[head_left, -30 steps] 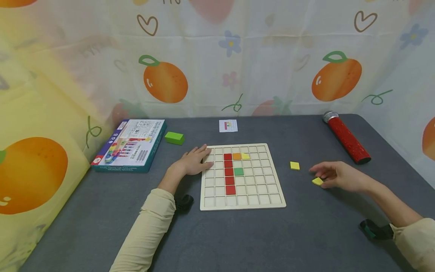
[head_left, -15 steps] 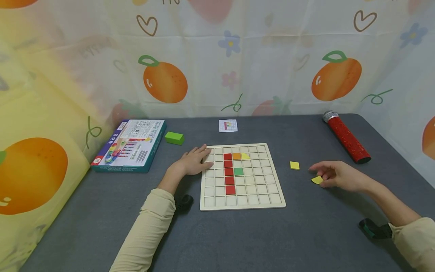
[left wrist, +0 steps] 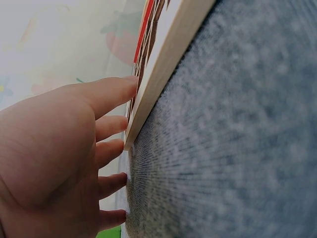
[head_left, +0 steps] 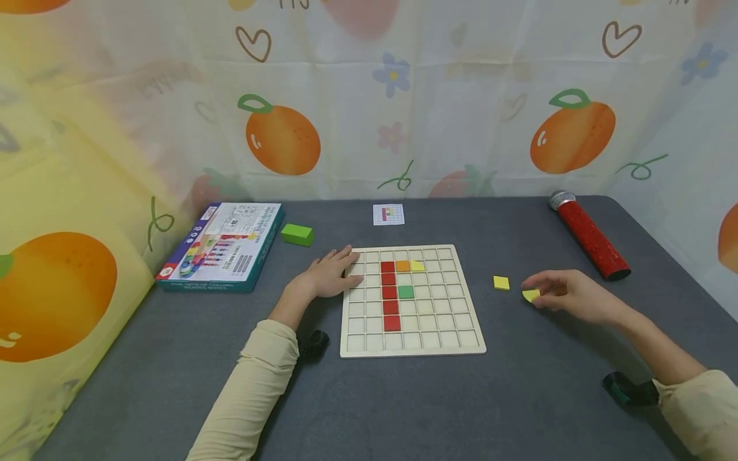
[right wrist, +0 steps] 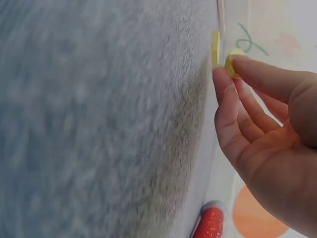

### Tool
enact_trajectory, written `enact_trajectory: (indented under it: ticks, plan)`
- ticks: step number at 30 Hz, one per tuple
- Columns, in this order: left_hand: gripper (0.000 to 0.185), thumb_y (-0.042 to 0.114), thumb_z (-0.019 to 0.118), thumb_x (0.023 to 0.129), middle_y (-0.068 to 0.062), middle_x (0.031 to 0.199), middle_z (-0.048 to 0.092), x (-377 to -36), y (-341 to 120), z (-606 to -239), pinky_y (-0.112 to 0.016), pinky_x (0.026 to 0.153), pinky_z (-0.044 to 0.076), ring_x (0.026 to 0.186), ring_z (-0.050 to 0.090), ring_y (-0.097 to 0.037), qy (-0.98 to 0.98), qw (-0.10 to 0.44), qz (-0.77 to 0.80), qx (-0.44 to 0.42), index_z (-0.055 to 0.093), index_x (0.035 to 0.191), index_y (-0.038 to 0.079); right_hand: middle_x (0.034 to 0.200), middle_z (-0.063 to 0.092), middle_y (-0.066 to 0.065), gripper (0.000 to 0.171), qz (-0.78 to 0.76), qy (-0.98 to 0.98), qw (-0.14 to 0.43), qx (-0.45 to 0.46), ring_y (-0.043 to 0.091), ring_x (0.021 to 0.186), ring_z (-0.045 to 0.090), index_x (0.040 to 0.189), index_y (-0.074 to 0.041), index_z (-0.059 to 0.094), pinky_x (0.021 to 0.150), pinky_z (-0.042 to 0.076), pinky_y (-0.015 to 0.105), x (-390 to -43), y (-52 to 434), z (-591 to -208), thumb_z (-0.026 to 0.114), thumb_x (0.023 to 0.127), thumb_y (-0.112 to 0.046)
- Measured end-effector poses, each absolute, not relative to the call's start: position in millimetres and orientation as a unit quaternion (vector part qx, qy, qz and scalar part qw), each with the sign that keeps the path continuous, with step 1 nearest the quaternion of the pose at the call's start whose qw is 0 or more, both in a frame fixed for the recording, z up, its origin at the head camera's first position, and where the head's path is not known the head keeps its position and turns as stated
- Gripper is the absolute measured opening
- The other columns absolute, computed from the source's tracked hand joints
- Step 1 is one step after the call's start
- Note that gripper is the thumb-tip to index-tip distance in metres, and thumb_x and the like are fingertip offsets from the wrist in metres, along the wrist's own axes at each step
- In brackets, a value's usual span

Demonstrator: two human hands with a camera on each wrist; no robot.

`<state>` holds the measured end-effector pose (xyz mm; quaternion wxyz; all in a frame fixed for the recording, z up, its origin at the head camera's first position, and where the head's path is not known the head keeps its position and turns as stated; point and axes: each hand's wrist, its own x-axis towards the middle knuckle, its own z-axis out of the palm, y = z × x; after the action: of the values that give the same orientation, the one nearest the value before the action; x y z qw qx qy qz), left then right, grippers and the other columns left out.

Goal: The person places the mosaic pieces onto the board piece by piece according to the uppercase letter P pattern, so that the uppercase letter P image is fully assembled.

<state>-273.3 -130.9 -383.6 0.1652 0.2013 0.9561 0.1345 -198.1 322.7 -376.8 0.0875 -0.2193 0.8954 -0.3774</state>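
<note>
My left hand (head_left: 327,274) rests with spread, straight fingers on the left edge of a pale gridded board (head_left: 412,349). In the left wrist view its thumb and fingertips touch the board's rim and the table. Set in the board are a column of red tiles (head_left: 389,292), an orange tile (head_left: 402,266), a yellow tile (head_left: 418,266) and a green tile (head_left: 406,292). Right of the board, my right hand (head_left: 578,296) pinches a small yellow tile (head_left: 530,295) with a curved edge between thumb and fingers. A square yellow tile (head_left: 501,283) lies just left of it on the table.
A small card (head_left: 388,214) with a coloured grid pattern lies behind the board. At the left sit a flat printed box (head_left: 225,246) and a green block (head_left: 297,234). A red microphone (head_left: 590,237) lies behind the right hand. A patterned cloth (head_left: 426,96) hangs along the back.
My right hand has moved slightly left and away from me with the curved yellow tile, closer to the square one. The left hand stays on the board.
</note>
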Motion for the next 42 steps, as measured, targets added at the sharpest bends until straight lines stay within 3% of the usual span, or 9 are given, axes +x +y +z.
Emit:
enact_trajectory:
  ticks: [11, 18, 25, 32, 42]
  plan:
    - [0.066, 0.045, 0.044, 0.099, -0.01, 0.159, 0.008, -273, -131, -385, -0.058, 0.11, 0.01, 0.143, 0.006, -0.035, 0.957, 0.164, 0.133, 0.198, 0.022, 0.153, 0.013, 0.104, 0.063, 0.014, 0.04, -0.43, 0.878, 0.143, -0.154, 0.015, 0.085, 0.062, 0.124, 0.006, 0.058, 0.074, 0.054, 0.03, -204, 306, -373, 0.066, 0.091, -0.015]
    - [0.066, 0.045, 0.045, 0.099, -0.009, 0.159, 0.009, -273, -129, -385, -0.058, 0.11, 0.01, 0.143, 0.007, -0.035, 0.958, 0.165, 0.132, 0.194, 0.023, 0.153, 0.013, 0.105, 0.064, 0.016, 0.041, -0.45, 0.872, 0.14, -0.134, 0.021, 0.088, 0.062, 0.123, 0.006, 0.057, 0.073, 0.054, 0.03, -208, 293, -373, 0.068, 0.09, -0.016]
    - [0.066, 0.044, 0.045, 0.099, -0.01, 0.158, 0.009, -272, -130, -382, -0.058, 0.11, 0.01, 0.143, 0.006, -0.035, 0.957, 0.165, 0.135, 0.199, 0.023, 0.153, 0.013, 0.117, 0.059, 0.02, 0.041, -0.482, 0.853, 0.14, -0.144, 0.017, 0.094, 0.062, 0.125, 0.006, 0.058, 0.078, 0.054, 0.031, -215, 279, -377, 0.067, 0.091, -0.016]
    - [0.066, 0.044, 0.045, 0.099, -0.01, 0.158, 0.009, -271, -130, -381, -0.058, 0.11, 0.01, 0.143, 0.007, -0.035, 0.958, 0.164, 0.132, 0.195, 0.023, 0.153, 0.012, 0.105, 0.064, 0.016, 0.041, -0.48, 0.855, 0.134, -0.141, 0.019, 0.087, 0.063, 0.125, 0.006, 0.057, 0.076, 0.054, 0.03, -220, 266, -378, 0.066, 0.091, -0.015]
    - [0.067, 0.044, 0.046, 0.099, -0.01, 0.158, 0.009, -272, -129, -383, -0.058, 0.11, 0.01, 0.143, 0.007, -0.035, 0.958, 0.162, 0.133, 0.194, 0.023, 0.153, 0.012, 0.11, 0.065, 0.015, 0.04, -0.483, 0.85, 0.154, -0.142, 0.019, 0.087, 0.063, 0.124, 0.006, 0.06, 0.074, 0.053, 0.03, -227, 248, -378, 0.067, 0.091, -0.016]
